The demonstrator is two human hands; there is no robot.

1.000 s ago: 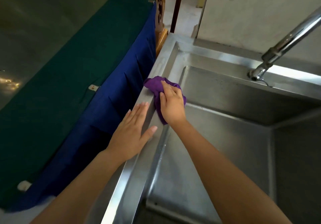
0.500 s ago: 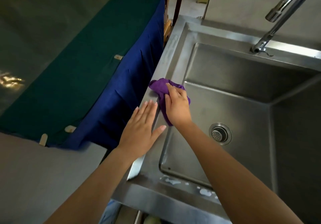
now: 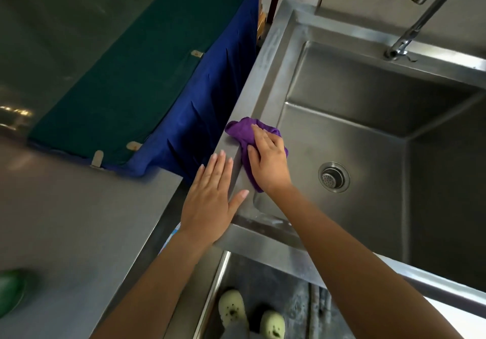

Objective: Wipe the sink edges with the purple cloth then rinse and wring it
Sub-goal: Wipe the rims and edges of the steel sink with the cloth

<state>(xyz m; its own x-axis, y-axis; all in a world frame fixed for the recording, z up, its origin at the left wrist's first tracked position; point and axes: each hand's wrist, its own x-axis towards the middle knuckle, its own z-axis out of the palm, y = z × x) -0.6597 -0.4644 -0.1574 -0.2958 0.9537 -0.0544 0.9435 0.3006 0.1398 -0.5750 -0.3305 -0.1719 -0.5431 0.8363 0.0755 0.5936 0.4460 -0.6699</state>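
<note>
Left hand (image 3: 210,199) flat on sink edge (image 3: 263,70), right hand (image 3: 271,162) around crumpled purple cloth (image 3: 240,130)

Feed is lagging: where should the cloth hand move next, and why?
Probably draw the right hand and purple cloth back along the left sink rim to the near corner, since pale smears show there. The left hand, flat on that rim, lies in the path.

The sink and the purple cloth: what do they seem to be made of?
The sink looks like brushed stainless steel: grey, with a dull sheen and soft reflections. The purple cloth looks like soft matte fabric, perhaps microfibre: it bunches into folds under the right hand.
</note>
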